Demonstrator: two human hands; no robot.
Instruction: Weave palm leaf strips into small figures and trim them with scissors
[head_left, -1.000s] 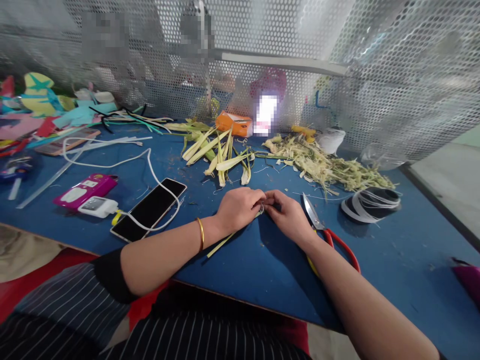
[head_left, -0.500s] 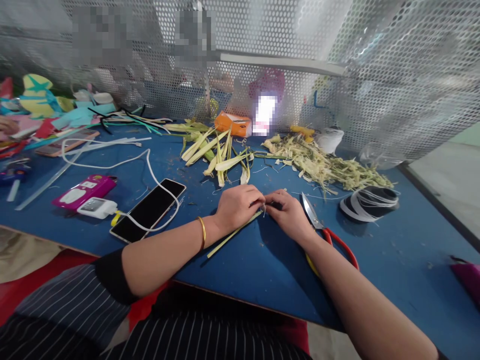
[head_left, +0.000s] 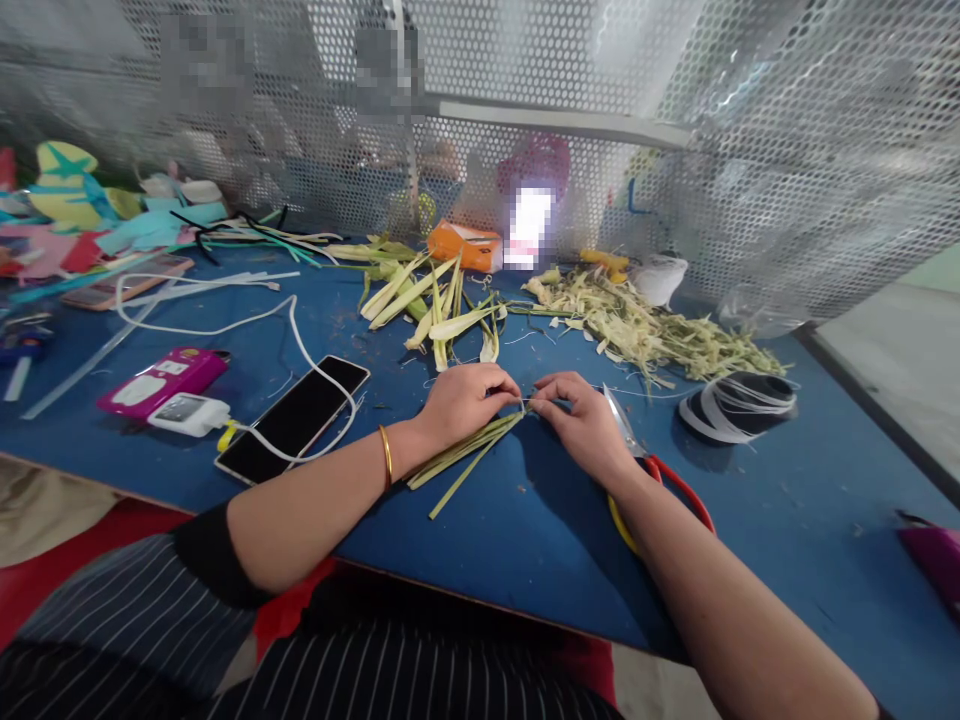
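Head view: left hand (head_left: 466, 403) partly hides green strips (head_left: 484, 438), apparently pinching thread (head_left: 523, 404)

The surface (head_left: 780, 540) is blue, the stems (head_left: 463, 452) pale green. Scissor handles (head_left: 685, 487) show red and yellow; the sleeve (head_left: 142, 600) is white-striped navy.

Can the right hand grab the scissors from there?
Probably yes. The scissors lie right beside the right hand, with the red handle uncovered. But its fingertips seem to pinch white thread, and its own forearm partly covers the yellow handle.
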